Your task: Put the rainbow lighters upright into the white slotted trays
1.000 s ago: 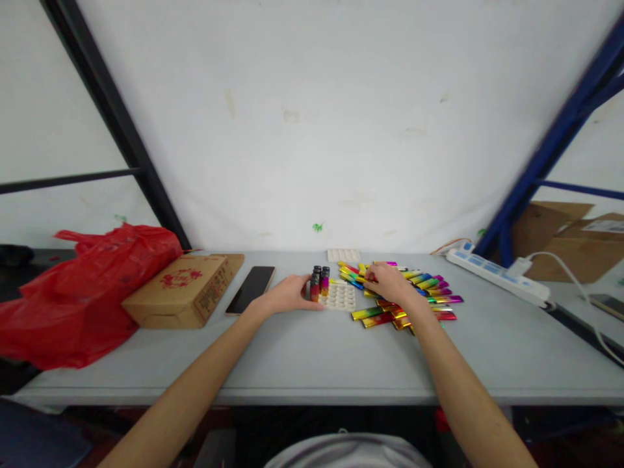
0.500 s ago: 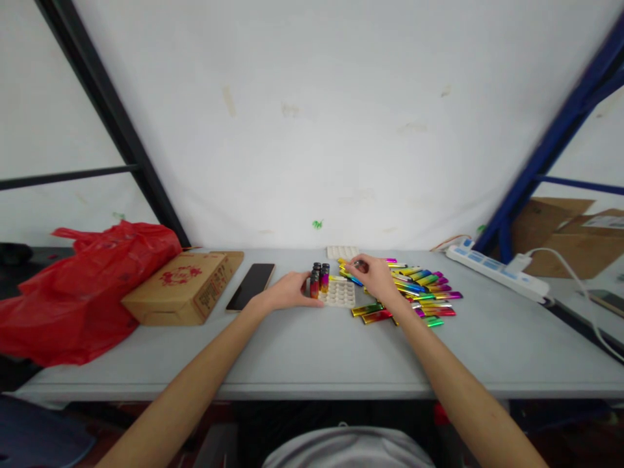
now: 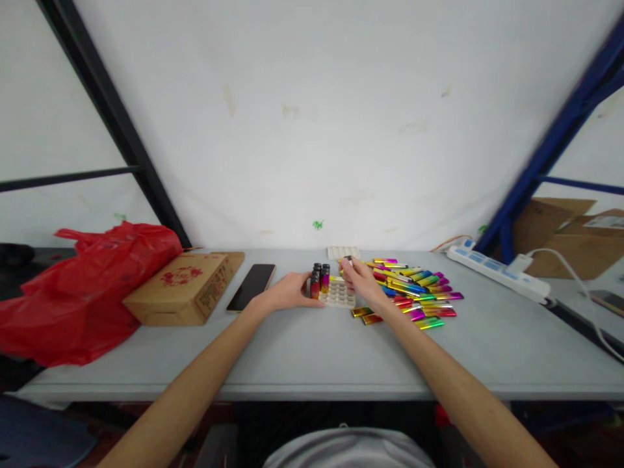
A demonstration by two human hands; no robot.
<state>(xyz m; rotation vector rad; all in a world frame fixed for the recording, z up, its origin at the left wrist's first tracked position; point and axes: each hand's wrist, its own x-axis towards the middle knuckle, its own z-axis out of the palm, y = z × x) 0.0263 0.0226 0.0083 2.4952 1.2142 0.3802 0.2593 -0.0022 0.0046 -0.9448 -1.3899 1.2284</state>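
Observation:
My left hand [image 3: 290, 290] curls around the left end of a white tray [image 3: 342, 298] with rows of small pockets, its thumb along the front edge. Several shiny lighters [image 3: 325, 279] in red and purple tones with dark tops stand upright in the tray's left rows, beside my fingers. Just above the tray's right side, my right hand [image 3: 361, 281] is closed on a lighter [image 3: 348, 259]; only its top shows above the fingers. Under and beyond that wrist spreads a loose pile of metallic multicoloured lighters [image 3: 429, 279].
Behind, a second white tray [image 3: 343, 251] lies near the wall. To the left are a dark phone [image 3: 252, 286], a brown carton [image 3: 170, 296] and a red plastic bag [image 3: 97, 292]. A white power strip [image 3: 500, 273] with a plugged-in cable runs along the right.
My right hand has moved left from the pile to the tray's right side, carrying a lighter and turning it more upright. My left hand stays in place.

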